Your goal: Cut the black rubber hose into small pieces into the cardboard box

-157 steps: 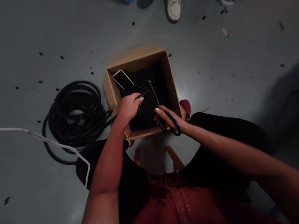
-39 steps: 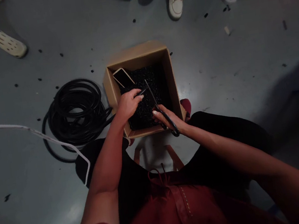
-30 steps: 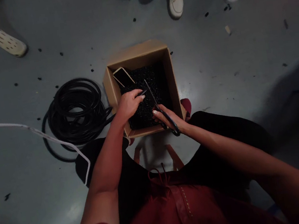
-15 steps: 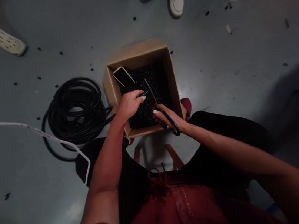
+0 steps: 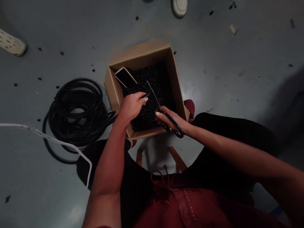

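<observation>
So far, small black tube offcuts [image 5: 146, 78] fill an open cardboard box [image 5: 137, 53]; inside the box, left hand [image 5: 131, 107], fingers [image 5: 140, 99] pinching a short black tube [image 5: 146, 96]; right hand [image 5: 170, 119], fingers [image 5: 159, 114] closed around black-handled scissors [image 5: 177, 130]; beside the box, a coiled black hose [image 5: 76, 114], left to cut.

A white cable [image 5: 19, 127] lies across the grey floor [image 5: 218, 62], with a person's white loafers [image 5: 180, 1] and a perforated clog [image 5: 6, 43] beyond

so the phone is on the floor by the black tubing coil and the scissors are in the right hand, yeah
No: the head view shows the phone inside the cardboard box, not on the floor. The scissors are in the right hand.
</observation>
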A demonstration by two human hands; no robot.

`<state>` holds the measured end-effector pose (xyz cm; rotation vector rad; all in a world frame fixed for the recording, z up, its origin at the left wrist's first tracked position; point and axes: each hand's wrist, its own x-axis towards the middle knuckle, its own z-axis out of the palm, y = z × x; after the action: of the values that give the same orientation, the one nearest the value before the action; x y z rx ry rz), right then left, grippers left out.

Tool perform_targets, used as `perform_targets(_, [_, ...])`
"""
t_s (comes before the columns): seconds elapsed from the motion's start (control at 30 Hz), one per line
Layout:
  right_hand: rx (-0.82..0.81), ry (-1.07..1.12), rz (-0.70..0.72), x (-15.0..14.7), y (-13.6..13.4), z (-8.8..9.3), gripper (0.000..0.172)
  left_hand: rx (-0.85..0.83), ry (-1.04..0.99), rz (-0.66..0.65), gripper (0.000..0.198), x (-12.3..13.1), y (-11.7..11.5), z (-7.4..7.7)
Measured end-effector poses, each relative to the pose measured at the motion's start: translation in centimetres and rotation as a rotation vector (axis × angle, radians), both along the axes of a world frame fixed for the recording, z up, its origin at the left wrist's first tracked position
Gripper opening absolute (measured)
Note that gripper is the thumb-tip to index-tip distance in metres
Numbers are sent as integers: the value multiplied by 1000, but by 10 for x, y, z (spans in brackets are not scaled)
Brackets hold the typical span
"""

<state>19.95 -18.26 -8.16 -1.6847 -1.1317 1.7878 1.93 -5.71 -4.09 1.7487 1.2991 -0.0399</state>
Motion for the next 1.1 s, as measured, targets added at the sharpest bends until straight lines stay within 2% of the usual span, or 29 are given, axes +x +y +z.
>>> perform_targets(0.27, [-11, -4, 36, 1, 0, -2, 53, 8, 30, -6, 40, 0, 0, 2])
perform_targets(0.63, [6, -65, 127, 4, -1, 7, 53, 3, 13, -150, 30, -3, 1, 1])
perform_targets(0.9, [-28, -70, 76, 1, -3, 6, 46, -33, -42, -92, 26, 0, -4, 0])
perform_targets(1.1, [-31, -105, 52, 0, -6, 3, 56, -53, -7, -82, 26, 6, -9, -2])
